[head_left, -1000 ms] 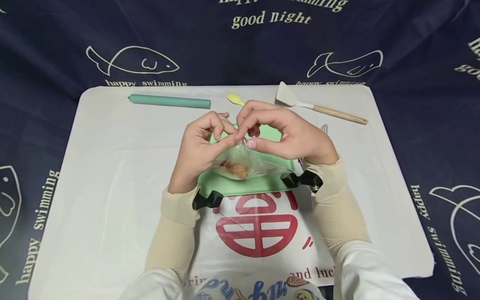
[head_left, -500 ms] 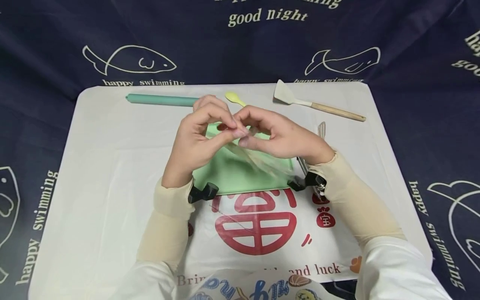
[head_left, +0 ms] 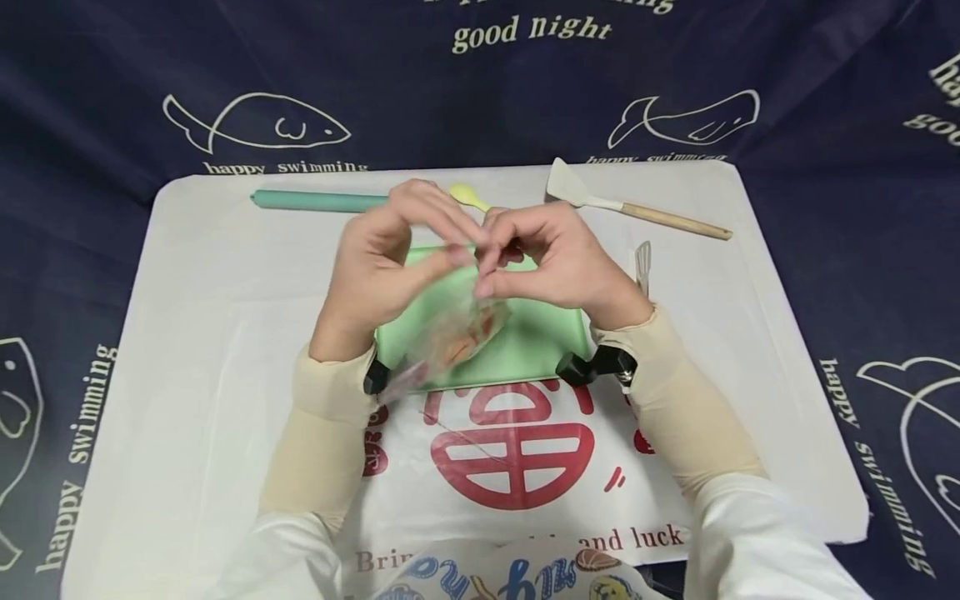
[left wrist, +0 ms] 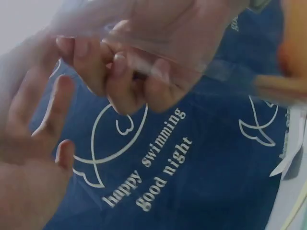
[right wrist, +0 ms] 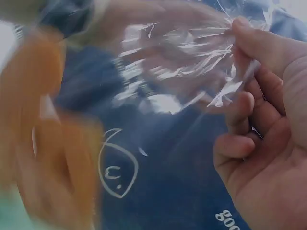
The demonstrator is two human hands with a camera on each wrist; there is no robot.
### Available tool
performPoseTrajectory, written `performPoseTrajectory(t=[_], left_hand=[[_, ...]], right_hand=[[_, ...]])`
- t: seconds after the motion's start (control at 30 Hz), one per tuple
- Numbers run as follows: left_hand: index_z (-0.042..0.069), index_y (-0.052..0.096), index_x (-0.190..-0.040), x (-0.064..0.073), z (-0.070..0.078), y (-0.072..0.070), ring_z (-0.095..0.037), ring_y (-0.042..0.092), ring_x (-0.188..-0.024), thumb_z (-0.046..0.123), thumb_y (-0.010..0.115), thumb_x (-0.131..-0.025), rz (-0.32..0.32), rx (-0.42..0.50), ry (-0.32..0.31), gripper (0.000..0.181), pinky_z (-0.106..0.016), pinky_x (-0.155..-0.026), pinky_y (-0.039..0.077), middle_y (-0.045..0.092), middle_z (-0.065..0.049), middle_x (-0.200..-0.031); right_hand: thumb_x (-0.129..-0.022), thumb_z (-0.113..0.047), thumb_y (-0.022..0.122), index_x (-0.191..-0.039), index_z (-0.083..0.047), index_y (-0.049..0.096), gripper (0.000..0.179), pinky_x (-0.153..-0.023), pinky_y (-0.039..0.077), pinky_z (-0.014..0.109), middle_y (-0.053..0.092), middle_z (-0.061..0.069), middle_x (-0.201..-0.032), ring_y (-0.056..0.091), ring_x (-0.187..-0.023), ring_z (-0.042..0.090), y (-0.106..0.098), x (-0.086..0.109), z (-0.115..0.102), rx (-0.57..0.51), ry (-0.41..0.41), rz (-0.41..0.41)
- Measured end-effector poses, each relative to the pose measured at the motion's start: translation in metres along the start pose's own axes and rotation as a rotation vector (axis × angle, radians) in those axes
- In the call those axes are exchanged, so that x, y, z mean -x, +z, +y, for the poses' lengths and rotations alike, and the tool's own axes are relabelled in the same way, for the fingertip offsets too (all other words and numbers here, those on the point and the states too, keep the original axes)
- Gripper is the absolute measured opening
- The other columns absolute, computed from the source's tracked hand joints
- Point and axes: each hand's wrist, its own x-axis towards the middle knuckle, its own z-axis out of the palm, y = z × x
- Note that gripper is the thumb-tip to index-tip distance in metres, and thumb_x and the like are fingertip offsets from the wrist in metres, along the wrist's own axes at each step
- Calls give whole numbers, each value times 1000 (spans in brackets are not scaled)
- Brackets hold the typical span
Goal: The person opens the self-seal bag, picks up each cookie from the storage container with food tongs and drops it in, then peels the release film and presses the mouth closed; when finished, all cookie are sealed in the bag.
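Note:
A clear plastic bag (head_left: 468, 333) with orange-brown pieces inside hangs from my right hand (head_left: 566, 262), over a light green tray (head_left: 543, 346). My right thumb and fingers pinch the bag's gathered top, which shows as creased film (right wrist: 192, 62) in the right wrist view. My left hand (head_left: 375, 258) is close beside that top. Its fingertips reach the right fingers, and its thumb stands apart from them. In the left wrist view the left fingers (left wrist: 60, 100) look fairly straight and hold nothing visible. The bag is blurred and slants toward the left wrist.
Along the table's back edge lie a teal stick (head_left: 318, 200), a yellow spoon (head_left: 468, 197) and a white spatula (head_left: 566, 183) with a wooden handle. Slotted metal utensil ends (head_left: 642, 262) show beyond the right wrist. A red-printed white sheet (head_left: 513, 533) lies in front of the tray.
The bag has swung from hanging below the hands, out to the right, and now to the left. The left thumb and fingers have come apart; the right hand still pinches the top.

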Motion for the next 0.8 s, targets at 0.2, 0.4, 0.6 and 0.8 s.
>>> performPoseTrajectory(t=[0.2,0.4,0.6,0.8], left_hand=[[-1,61,-91,21,-28,-18,-30,64,-81,26,43,-111,521,471,-317,38,-39,-78,53,68,-18,-86],[8,71,-110,52,-57,-12,-31,67,-98,61,7,-105,356,376,-381,83,-49,-100,45,72,-15,-106],[-1,70,-111,58,-63,1,-26,68,-90,47,56,-103,301,19,-177,51,-41,-93,50,74,-11,-103],[-12,68,-100,53,-57,4,-27,68,-72,14,64,-102,453,-121,-119,27,-39,-73,57,72,-21,-87]], right_hand=[[-79,-1,86,-77,11,61,29,-61,47,30,63,15,-72,53,-69,25,-1,3,0,-131,-148,353],[-79,2,80,-80,10,61,21,-62,48,27,64,10,-77,57,-69,19,-1,5,7,-133,-233,667],[-82,8,70,-84,5,63,8,-55,43,26,61,10,-76,52,-61,17,6,11,25,-198,-190,848],[-86,7,68,-92,5,68,6,-56,40,26,59,11,-77,49,-63,18,1,21,33,-61,-127,848]])
